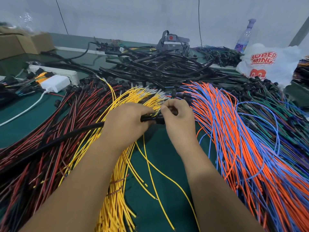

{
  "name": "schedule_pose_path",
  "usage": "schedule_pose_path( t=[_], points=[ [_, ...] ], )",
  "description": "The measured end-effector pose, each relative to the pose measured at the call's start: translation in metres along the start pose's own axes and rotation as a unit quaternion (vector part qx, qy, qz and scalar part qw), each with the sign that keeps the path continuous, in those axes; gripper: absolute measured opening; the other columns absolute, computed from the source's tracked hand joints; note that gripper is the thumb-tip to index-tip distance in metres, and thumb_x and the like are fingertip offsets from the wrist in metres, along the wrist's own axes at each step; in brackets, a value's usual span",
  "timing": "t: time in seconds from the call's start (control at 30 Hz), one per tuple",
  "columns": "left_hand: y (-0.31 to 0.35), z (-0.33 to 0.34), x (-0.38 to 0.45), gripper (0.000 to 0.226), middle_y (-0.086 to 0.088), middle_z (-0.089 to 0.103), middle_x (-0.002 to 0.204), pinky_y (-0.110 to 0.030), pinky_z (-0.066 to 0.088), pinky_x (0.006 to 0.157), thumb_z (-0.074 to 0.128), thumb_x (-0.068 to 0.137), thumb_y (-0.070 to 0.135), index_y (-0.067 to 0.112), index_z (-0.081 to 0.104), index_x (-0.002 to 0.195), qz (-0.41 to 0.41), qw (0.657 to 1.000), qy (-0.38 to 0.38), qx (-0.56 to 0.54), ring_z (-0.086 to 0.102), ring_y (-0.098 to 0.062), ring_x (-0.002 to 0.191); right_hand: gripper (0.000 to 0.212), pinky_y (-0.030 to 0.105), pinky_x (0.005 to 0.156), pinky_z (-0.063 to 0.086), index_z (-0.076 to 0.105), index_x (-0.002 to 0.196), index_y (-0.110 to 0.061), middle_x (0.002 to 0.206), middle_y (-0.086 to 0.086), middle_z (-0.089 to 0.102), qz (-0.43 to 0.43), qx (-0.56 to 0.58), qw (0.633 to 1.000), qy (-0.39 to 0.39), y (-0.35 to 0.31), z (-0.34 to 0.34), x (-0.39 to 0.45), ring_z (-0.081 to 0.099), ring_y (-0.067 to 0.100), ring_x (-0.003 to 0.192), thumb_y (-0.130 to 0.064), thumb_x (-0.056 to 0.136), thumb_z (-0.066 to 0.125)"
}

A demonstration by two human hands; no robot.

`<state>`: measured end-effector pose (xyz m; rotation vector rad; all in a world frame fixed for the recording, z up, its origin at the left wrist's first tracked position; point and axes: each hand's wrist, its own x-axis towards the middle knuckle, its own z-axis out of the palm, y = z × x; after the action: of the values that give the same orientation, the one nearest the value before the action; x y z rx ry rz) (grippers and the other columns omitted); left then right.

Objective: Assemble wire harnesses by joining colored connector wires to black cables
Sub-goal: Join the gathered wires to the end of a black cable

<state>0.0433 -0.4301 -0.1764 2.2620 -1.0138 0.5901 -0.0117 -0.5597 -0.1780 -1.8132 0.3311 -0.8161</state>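
Both forearms reach in over the green worktop (167, 164). Left hand (124, 122) curls tight around a thick, smooth black cable (66, 137) that trails off left. Right hand (178, 118) pinches something small at the cable's end, fingers bent. Thin glossy yellow wires (117, 198) fan beneath, orange and blue wires (234, 139) beside.

Glossy black cable (66, 137), matt green table (167, 164), crinkled plastic bag (267, 64).
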Motion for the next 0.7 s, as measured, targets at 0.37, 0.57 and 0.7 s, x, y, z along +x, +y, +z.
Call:
schedule_pose_path(
  t=[0.37,0.57,0.7],
  points=[
    [0.005,0.000,0.000,0.017,0.006,0.072,0.092,-0.037,0.052,0.068,0.069,0.084,0.037,0.028,0.074,0.097,-0.022,1.000,0.003,0.001,0.063,-0.021,0.091,0.020,0.024,0.069,0.036,0.057,0.070,-0.019,0.089,0.008,0.056,0.058,-0.011,0.998,-0.030,0.003,0.004,-0.002,0.048,0.014,0.080,-0.008,0.087,0.055],
    [0.008,0.004,0.007,0.034,0.003,0.052,0.057,-0.031,0.031,0.049,0.048,0.095,0.044,0.017,0.065,0.082,-0.070,0.996,-0.018,-0.052,0.049,-0.016,0.056,0.015,0.034,0.082,0.046,0.057,0.081,-0.023,0.099,0.013,0.062,0.067,0.136,0.980,0.131,-0.006,0.004,-0.003,0.056,0.014,0.084,-0.012,0.093,0.056],
    [0.007,-0.002,0.016,0.034,0.004,0.049,0.054,-0.019,0.032,0.045,0.048,0.099,0.037,0.018,0.069,0.079,-0.174,0.948,-0.019,-0.265,0.043,-0.016,0.047,0.018,0.035,0.079,0.047,0.055,0.082,-0.023,0.099,0.018,0.062,0.051,0.141,0.973,0.178,-0.008,0.002,-0.003,0.053,0.014,0.079,-0.007,0.090,0.057]
  ],
)
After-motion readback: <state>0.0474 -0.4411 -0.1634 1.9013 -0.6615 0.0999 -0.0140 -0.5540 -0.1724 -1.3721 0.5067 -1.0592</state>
